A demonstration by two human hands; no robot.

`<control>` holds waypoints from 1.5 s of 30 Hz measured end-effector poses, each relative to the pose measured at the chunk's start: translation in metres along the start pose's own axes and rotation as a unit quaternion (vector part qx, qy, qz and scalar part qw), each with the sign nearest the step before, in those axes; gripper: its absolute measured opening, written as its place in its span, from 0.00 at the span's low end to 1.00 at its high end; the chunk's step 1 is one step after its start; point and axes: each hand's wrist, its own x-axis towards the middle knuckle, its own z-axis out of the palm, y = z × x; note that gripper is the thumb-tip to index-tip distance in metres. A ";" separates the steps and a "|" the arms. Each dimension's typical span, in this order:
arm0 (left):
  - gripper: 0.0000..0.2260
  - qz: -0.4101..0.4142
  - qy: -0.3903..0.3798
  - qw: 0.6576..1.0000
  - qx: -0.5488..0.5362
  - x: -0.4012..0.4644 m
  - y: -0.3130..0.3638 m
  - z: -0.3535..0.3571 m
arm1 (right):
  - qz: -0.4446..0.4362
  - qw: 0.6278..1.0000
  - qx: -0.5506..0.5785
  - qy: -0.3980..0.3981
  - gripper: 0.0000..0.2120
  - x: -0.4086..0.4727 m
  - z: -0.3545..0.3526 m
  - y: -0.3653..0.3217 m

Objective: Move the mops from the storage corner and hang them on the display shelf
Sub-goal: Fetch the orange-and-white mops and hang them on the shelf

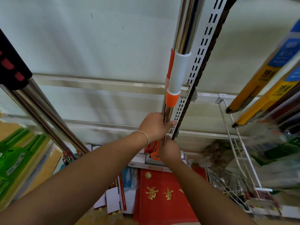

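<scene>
Gripping the mop (178,70) by its chrome pole just below the orange collar, the left hand (155,125) has its fingers curled round it, while the right hand (170,150) pinches the orange fitting lower down. Both hands sit under the white sleeve, with the mop upright against the slotted shelf upright (201,52). I judge it light but long and stiff, its polished pole slippery, so taking hold near the plastic collar and fitting should steady it best.
</scene>
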 end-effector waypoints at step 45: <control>0.19 -0.046 -0.066 0.997 0.007 -0.057 0.001 -0.030 | -0.005 0.999 -0.048 -0.015 0.22 -0.045 -0.053 -0.047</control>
